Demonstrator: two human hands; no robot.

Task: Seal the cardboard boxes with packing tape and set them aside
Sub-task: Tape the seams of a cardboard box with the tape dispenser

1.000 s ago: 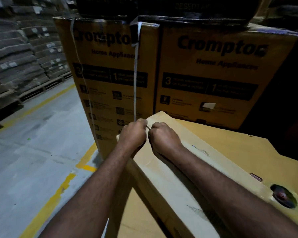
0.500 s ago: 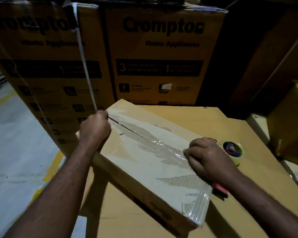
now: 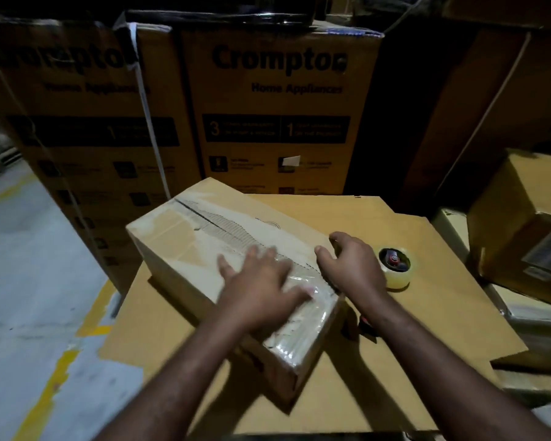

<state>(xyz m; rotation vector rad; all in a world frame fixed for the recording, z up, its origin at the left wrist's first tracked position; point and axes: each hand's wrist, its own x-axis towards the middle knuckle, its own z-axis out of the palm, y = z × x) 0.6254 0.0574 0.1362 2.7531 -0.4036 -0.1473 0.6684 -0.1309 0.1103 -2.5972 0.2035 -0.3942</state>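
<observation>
A long cardboard box (image 3: pixel 185 246) lies at an angle on a flat cardboard sheet (image 3: pixel 427 313). Clear tape runs along the box's top seam and wraps over its near end. My left hand (image 3: pixel 261 284) lies flat on the taped top with fingers spread. My right hand (image 3: pixel 353 265) rests on the box's right top edge, fingers curled over it and holding nothing. A roll of clear packing tape (image 3: pixel 395 268) stands on the sheet just right of my right hand. A small red-and-black object (image 3: pixel 368 324) lies partly hidden under my right forearm.
Tall printed appliance cartons (image 3: pixel 277 116) stand right behind the box, with a white strap (image 3: pixel 147 116) hanging down the left one. Another brown box (image 3: pixel 522 224) sits at the right. Grey floor with yellow lines (image 3: pixel 54 377) lies to the left.
My left hand left the box's far end and now lies flat on the taped top. My right hand moved from the tape seam to the box's right edge.
</observation>
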